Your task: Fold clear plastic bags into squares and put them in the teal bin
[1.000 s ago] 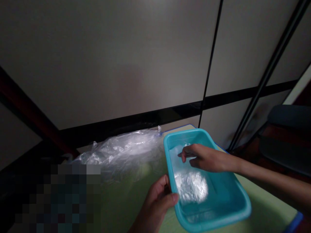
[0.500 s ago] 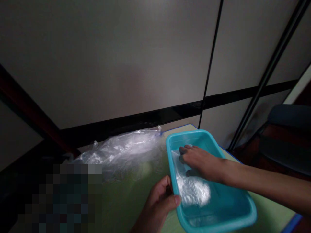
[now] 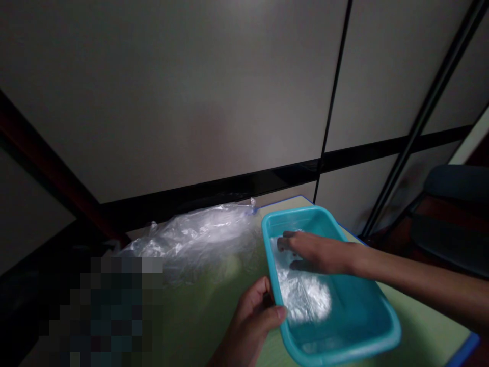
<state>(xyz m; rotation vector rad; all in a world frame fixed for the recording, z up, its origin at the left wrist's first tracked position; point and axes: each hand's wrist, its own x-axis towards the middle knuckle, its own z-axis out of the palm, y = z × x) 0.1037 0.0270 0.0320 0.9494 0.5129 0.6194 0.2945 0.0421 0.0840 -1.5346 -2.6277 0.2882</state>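
A turquoise plastic basin stands on the pale green tabletop. My left hand grips its left rim, thumb over the edge and fingers against the outer wall. Inside lies a clear plastic bag, flat and shiny along the basin's left side. Over the far part of the bag is my right hand, palm down, with the thumb apart from the bent fingers and the fingertips on or just above the plastic. What lies under the palm is hidden.
Crumpled clear plastic sheeting lies left of the basin by the wall panels. The table has a blue edge. A dark chair stands at the right. The lower left is blurred out.
My right hand has shifted slightly left and toward me over the plastic bag, which now looks flatter. My left hand keeps its grip on the basin rim.
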